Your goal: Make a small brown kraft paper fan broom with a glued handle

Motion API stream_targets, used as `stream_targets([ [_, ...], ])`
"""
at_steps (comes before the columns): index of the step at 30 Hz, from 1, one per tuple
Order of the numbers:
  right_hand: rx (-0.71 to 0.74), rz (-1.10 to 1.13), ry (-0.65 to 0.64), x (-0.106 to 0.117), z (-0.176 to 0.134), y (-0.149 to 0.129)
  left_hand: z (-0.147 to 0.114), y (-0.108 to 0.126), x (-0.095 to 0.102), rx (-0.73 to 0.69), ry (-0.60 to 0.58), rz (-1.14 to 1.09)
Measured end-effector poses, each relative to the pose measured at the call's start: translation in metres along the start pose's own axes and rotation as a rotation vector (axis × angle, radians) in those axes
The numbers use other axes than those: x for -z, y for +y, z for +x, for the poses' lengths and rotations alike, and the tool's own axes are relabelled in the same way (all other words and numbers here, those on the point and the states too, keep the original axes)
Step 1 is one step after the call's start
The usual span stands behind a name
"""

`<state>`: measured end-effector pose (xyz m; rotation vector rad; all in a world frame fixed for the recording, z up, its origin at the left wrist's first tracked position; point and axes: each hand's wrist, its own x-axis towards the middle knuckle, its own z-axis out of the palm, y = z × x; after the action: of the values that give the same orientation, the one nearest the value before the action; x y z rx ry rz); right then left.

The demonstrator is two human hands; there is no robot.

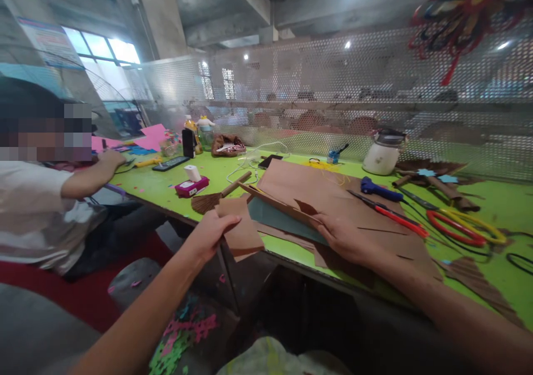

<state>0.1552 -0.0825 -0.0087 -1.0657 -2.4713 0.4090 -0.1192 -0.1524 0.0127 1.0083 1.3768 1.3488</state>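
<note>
My left hand [211, 232] is closed on a small stack of brown paper pieces [241, 233], thumb on top, just past the table's front edge. My right hand [339, 236] grips the raised edge of a large brown cardboard sheet [300, 183], with a small torn flap by its fingers. Beneath the lifted edge a grey-green sheet [275, 217] shows. On the cardboard's right side rest red-handled scissors [400, 219] and a blue-handled tool [381, 189]. A rolled brown paper piece with a fringed end [208, 202] lies beyond my left hand.
On the green table [145, 183] stand a magenta box [191, 186], a white lidded jar [381, 154], a black phone [189, 143] and yellow-and-red-handled scissors [456, 228]. A perforated screen [325, 86] closes off the back. Another person [37, 208] sits at left. Paper scraps [183, 330] lie below.
</note>
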Motion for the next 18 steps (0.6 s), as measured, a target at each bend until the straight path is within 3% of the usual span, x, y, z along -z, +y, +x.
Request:
stream_targets([
  [7,0.007,0.020,0.033,0.001,0.000,0.003,0.027,0.002,-0.025,0.072,0.018,0.081],
  [12,0.008,0.025,0.031,0.002,0.000,0.001,0.059,-0.003,-0.039,0.051,-0.055,0.036],
  [18,0.024,0.034,0.043,0.002,0.001,0.001,0.071,-0.006,-0.043,0.102,-0.030,0.053],
])
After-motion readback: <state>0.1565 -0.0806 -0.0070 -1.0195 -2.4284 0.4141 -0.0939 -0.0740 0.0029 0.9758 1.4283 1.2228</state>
